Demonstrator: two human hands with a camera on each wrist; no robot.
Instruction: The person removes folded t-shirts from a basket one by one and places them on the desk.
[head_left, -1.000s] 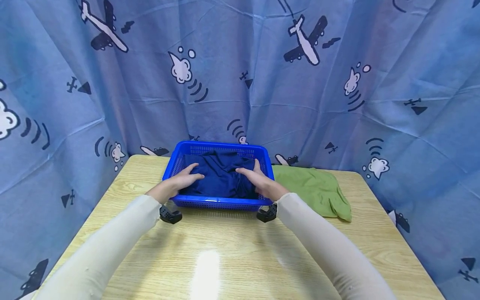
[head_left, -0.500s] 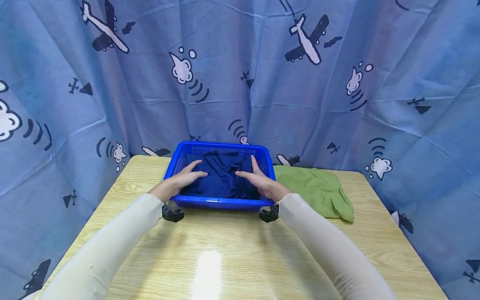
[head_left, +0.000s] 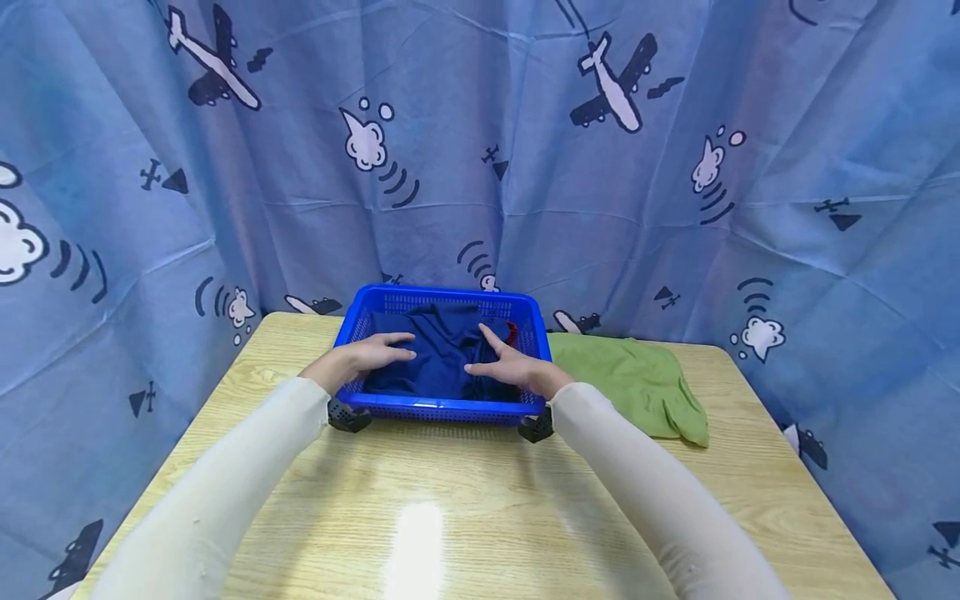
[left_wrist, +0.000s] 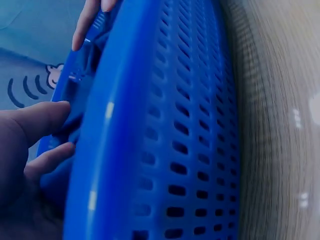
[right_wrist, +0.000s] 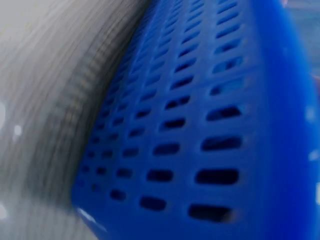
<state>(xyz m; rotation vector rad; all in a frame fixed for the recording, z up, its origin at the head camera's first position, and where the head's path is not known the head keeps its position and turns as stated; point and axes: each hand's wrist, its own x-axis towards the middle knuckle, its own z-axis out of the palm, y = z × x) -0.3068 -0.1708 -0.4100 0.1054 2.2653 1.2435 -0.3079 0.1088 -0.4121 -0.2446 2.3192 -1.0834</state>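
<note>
The left hand [head_left: 358,358] lies flat, fingers straight and together, on the left part of the navy cloth [head_left: 435,354]; the left wrist view shows its fingers [left_wrist: 37,120] inside the basket [head_left: 438,407] against the cloth. The cloth is dark navy, soft and rumpled, with folds bunched toward 12 o'clock, and it fills the basket's floor. The basket is bright blue plastic, rectangular, its walls pierced with rows of small slots; it sits on the table [head_left: 420,500] at 12 o'clock from the person, against the curtain [head_left: 480,167]. The right hand [head_left: 510,367] rests on the cloth's right part, fingers straight and spread, thumb pointing to 12 o'clock. A small red bit [head_left: 512,333] shows at the basket's right wall. At 3 o'clock of the basket, just beside it, lies a green cloth [head_left: 637,379], flat and creased.
</note>
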